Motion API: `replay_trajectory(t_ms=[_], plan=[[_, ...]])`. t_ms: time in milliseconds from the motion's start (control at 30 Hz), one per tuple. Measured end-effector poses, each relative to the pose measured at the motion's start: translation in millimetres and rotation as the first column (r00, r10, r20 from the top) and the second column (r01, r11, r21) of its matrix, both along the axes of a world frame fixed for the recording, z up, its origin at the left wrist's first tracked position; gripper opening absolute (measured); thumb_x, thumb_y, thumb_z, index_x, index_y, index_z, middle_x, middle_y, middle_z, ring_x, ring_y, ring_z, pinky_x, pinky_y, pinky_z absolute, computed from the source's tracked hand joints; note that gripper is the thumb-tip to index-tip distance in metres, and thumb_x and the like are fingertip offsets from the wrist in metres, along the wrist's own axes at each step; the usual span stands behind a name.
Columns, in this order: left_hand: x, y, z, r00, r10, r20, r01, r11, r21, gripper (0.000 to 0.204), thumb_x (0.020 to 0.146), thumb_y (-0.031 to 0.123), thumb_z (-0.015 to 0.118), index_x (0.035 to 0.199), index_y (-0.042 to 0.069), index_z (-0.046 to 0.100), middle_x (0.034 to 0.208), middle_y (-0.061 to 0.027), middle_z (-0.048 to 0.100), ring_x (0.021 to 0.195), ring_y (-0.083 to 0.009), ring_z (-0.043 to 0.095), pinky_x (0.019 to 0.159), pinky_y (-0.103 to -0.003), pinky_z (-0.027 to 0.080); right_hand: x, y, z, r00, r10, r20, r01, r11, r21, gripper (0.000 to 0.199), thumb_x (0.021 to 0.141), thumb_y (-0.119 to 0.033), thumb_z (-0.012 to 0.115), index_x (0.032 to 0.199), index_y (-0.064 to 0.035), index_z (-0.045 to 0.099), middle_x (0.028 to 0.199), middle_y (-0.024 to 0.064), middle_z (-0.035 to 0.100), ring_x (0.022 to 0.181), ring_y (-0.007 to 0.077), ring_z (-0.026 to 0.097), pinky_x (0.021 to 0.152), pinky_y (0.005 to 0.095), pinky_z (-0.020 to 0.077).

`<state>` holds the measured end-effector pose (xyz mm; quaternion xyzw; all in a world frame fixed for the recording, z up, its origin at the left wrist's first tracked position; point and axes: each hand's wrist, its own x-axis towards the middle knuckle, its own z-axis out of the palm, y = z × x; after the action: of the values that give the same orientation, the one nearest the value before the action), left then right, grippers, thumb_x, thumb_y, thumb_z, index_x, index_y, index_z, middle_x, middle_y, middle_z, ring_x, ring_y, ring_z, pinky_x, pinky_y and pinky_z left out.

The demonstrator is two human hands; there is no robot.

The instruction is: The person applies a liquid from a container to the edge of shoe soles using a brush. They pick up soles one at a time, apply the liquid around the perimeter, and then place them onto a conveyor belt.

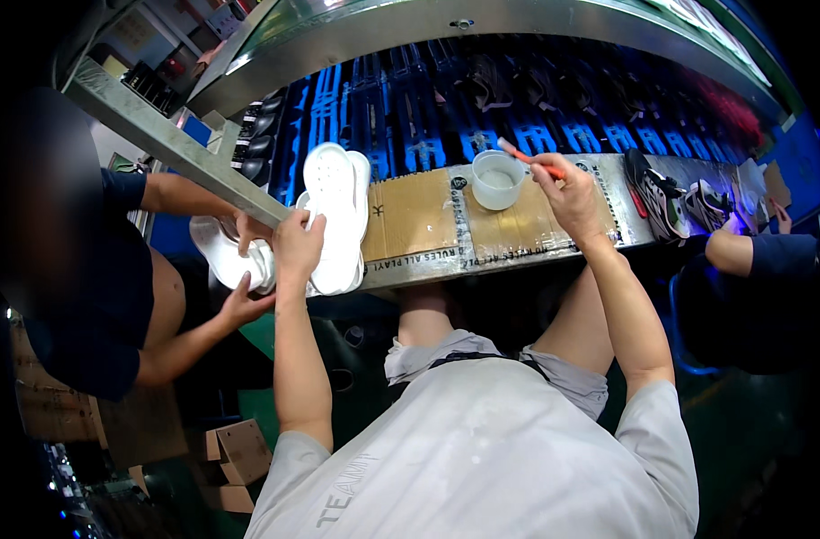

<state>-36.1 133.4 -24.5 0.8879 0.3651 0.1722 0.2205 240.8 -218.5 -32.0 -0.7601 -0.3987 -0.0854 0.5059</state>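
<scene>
White soles [335, 184] lie stacked on the left end of the metal bench [618, 180] in front of me, at least two of them, the top one showing small holes toward its far end. My left forearm runs almost straight up from the bent elbow, and my left hand [299, 241] is at the stack's left edge, thumb over the rim; I cannot tell whether the fingers are pinched on it or only resting there. My right arm slants up and inward, elbow bent out to the side, with the right hand [569, 199] just right of the cup, its fingers closed on the handle of one red-handled brush [545, 168]. The brush points up and left, its pale tip by the far rim of the one translucent cup [497, 182]; whether tip and rim touch is unclear. Under the cup I count two brown cardboard panels [414, 220], side by side. To my left, a co-worker's two hands [245, 305] are at more white pieces [220, 253], too overlapped to count. Two dark-and-white shoes [666, 208] show plainly at the bench's right end, near another person's arm [731, 252].
</scene>
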Motion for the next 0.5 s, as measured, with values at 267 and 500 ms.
replay_trajectory(t_ms=[267, 500], plan=[[12.2, -86.7, -23.3, 0.819, 0.269, 0.506, 0.501, 0.091, -0.860, 0.051, 0.092, 0.016, 0.061, 0.136, -0.008, 0.054, 0.123, -0.0179, 0.068, 0.109, -0.0268, 0.070, 0.097, -0.039, 0.056, -10.0, 5.0, 35.4, 0.984, -0.058, -0.166, 0.026, 0.981, -0.190, 0.020, 0.100, -0.022, 0.067, 0.104, -0.0024, 0.071, 0.074, 0.0090, 0.069, 0.067, 0.0151, 0.065, 0.063, 0.0297, 0.0488], [4.0, -160.9, -61.9, 0.701, 0.529, 0.478, 0.711, -0.461, -0.531, 0.084, 0.099, 0.062, 0.046, 0.157, 0.004, 0.034, 0.148, -0.0301, 0.047, 0.137, -0.0476, 0.049, 0.103, -0.059, 0.050, -8.5, -12.1, 12.5, 0.992, -0.048, -0.120, 0.040, 0.997, -0.072, 0.019, 0.100, -0.020, 0.067, 0.106, -0.0034, 0.073, 0.072, 0.0079, 0.068, 0.061, 0.0135, 0.062, 0.058, 0.0290, 0.0463]])
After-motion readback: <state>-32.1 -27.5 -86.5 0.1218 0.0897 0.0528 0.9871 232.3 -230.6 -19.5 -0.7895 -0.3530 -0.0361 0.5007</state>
